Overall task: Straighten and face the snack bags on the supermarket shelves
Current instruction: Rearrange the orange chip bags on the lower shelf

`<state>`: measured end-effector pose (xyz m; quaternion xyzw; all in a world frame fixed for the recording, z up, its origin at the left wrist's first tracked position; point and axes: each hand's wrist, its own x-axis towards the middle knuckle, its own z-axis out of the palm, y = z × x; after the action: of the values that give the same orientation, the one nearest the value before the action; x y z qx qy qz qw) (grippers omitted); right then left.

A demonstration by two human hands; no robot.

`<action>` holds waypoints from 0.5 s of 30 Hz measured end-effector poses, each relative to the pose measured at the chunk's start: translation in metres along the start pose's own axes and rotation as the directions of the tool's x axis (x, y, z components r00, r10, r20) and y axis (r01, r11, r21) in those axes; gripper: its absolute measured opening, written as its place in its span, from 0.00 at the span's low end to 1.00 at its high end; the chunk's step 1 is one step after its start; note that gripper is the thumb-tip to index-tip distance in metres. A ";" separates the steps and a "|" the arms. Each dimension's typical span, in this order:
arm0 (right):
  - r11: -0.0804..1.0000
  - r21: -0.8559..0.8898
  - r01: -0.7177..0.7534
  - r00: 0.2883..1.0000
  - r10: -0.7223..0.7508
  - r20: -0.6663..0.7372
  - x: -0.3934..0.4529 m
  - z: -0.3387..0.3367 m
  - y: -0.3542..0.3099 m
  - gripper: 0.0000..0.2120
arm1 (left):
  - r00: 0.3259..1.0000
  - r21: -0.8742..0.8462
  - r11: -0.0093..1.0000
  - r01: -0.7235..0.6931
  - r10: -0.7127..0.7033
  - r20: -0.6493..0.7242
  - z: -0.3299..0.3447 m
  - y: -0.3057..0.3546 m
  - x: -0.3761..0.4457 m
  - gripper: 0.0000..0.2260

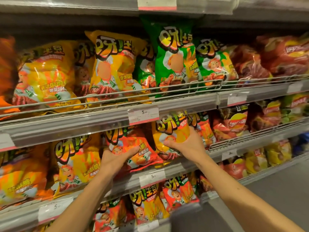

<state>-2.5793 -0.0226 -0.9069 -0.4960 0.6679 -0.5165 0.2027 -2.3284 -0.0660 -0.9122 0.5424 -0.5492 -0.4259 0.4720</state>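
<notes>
On the middle shelf [177, 166] an orange-red snack bag [132, 141] leans tilted, its bottom hanging over the shelf edge. My left hand [115, 158] holds its lower left side, thumb across the front. Right beside it a yellow snack bag [172, 129] stands upright. My right hand [185, 144] grips it from the right, fingers curled round its lower front. More yellow bags [76, 161] stand to the left on the same shelf.
The upper shelf carries yellow bags [108, 64], green bags [173, 59] and red bags [284, 54] behind a wire rail [192, 87]. Price tags [143, 114] sit on the shelf edges. Red chip bags [232, 124] fill the right. Lower shelves hold small bags [147, 205].
</notes>
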 end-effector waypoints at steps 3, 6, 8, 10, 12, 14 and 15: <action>0.999 0.020 -0.039 0.999 0.039 -0.020 -0.004 -0.009 0.004 0.52 | 1.000 -0.002 1.000 -0.030 0.030 -0.008 -0.001 0.003 -0.003 0.23; 0.994 0.063 -0.087 0.996 0.089 -0.028 -0.014 -0.020 0.019 0.43 | 0.999 0.032 0.999 0.022 -0.023 0.031 0.002 0.003 0.000 0.41; 0.983 0.127 -0.133 0.990 0.139 -0.034 -0.023 -0.030 0.030 0.39 | 0.999 0.036 0.999 0.009 -0.011 0.045 0.008 0.005 0.001 0.45; 0.969 0.174 -0.176 0.982 0.184 -0.033 -0.034 -0.040 0.041 0.36 | 0.999 0.050 0.999 -0.002 0.000 0.042 0.018 0.010 0.000 0.47; 0.962 0.175 -0.209 0.975 0.220 -0.043 -0.045 -0.049 0.051 0.32 | 0.999 0.054 0.998 -0.017 0.015 0.034 0.029 0.014 0.000 0.48; 0.957 0.172 -0.233 0.967 0.247 -0.067 -0.055 -0.057 0.060 0.32 | 0.999 0.079 0.996 -0.040 0.039 0.017 0.041 0.016 -0.004 0.50; 0.954 0.179 -0.240 0.965 0.255 -0.067 -0.060 -0.061 0.064 0.32 | 0.999 0.103 0.994 -0.046 0.047 -0.007 0.047 0.016 -0.007 0.51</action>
<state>-2.6304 0.0580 -0.9551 -0.3658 0.6867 -0.5636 0.2774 -2.3779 -0.0608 -0.9056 0.5552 -0.5806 -0.3835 0.4557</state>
